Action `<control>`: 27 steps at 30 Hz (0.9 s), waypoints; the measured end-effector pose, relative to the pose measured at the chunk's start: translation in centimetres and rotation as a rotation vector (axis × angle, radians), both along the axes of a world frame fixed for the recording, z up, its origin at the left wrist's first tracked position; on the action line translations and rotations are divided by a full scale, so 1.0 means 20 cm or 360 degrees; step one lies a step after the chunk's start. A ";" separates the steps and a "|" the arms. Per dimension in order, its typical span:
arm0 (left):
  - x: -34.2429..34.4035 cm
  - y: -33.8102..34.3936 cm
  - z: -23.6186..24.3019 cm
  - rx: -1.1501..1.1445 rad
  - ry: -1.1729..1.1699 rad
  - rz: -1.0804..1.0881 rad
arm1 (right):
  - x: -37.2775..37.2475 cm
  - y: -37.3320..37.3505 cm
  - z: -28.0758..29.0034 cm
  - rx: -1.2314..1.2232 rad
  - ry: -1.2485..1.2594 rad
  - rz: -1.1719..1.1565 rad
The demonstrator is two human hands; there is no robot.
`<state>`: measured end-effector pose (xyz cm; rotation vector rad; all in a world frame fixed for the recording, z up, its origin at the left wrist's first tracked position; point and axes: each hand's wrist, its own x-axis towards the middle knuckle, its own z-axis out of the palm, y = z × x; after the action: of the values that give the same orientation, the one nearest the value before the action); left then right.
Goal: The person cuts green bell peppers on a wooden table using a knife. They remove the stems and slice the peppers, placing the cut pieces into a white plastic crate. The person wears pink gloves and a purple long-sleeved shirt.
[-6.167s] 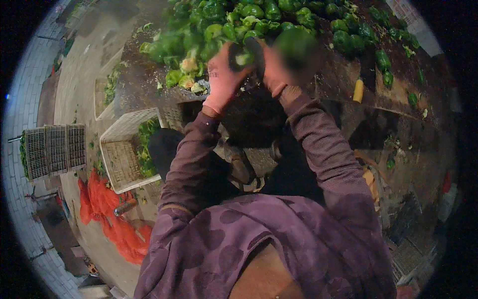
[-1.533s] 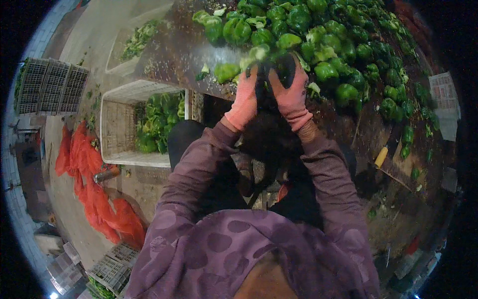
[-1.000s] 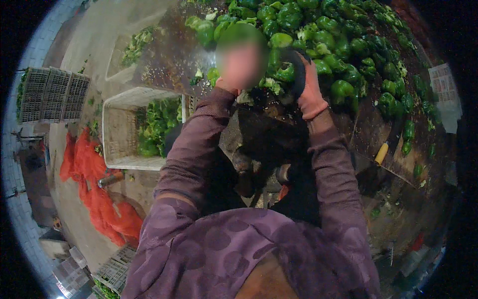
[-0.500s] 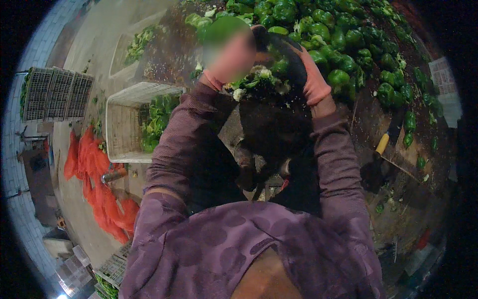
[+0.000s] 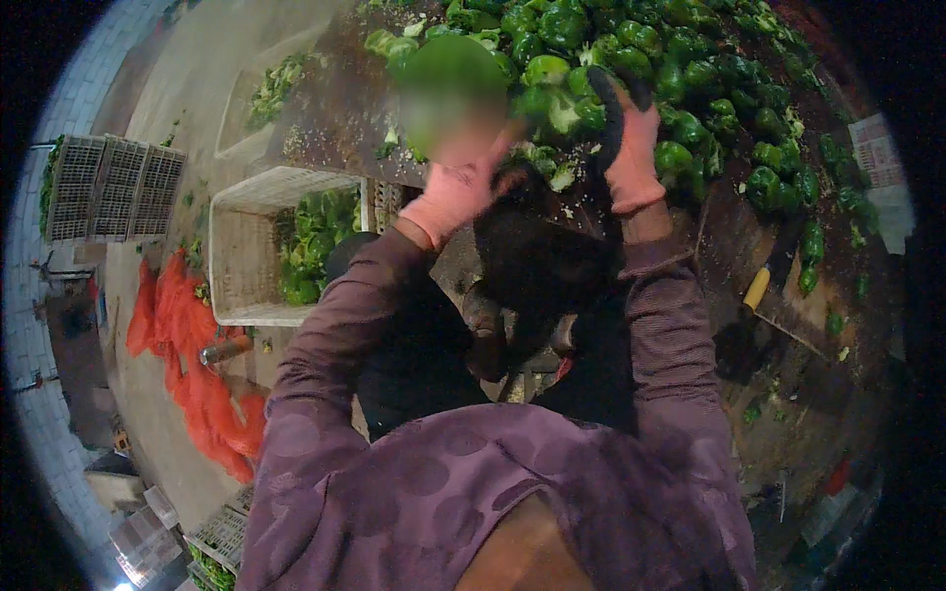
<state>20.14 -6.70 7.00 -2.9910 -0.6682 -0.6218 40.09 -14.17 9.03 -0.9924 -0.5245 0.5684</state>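
Note:
Both my hands wear pink gloves with dark palms. My left hand (image 5: pixel 463 182) is over the near left edge of the dark work surface, with its lower fingers spread apart. A blurred patch hides its upper part and whatever is there. My right hand (image 5: pixel 629 143) reaches to the heap of green bell peppers (image 5: pixel 670 84), its fingers curved and apart, beside a cut-open pepper (image 5: pixel 564 113). I see nothing gripped in it. Pale pepper scraps (image 5: pixel 562 177) lie between the two hands.
A white plastic crate (image 5: pixel 225 256) partly filled with green peppers stands left of my knees. Red mesh netting (image 5: pixel 192 355) lies on the floor beyond it. On the right, a yellow-handled tool (image 5: pixel 757 288) lies on the board. Stacked crates (image 5: pixel 118 187) stand far left.
My left hand has drawn back toward me, and its fingers have spread. My right hand has shifted slightly right and no longer cups the scraps. The scraps between the hands are fewer.

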 end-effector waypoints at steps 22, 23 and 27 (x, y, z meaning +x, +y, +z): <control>-0.23 0.62 0.04 0.0204 0.0139 -0.0096 | -0.23 0.08 0.04 0.0001 -0.0526 0.0331; -0.18 0.57 0.03 0.0119 0.0061 -0.0168 | -0.32 0.15 0.07 -0.0092 -0.0741 0.0269; -0.06 0.50 -0.09 -0.0153 0.0251 -0.0281 | -0.79 0.42 0.36 -0.0048 -0.0772 0.0760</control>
<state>18.91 3.39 5.12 -3.1696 -0.4402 -0.3626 24.27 -5.73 16.20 -1.0404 -1.2076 0.7616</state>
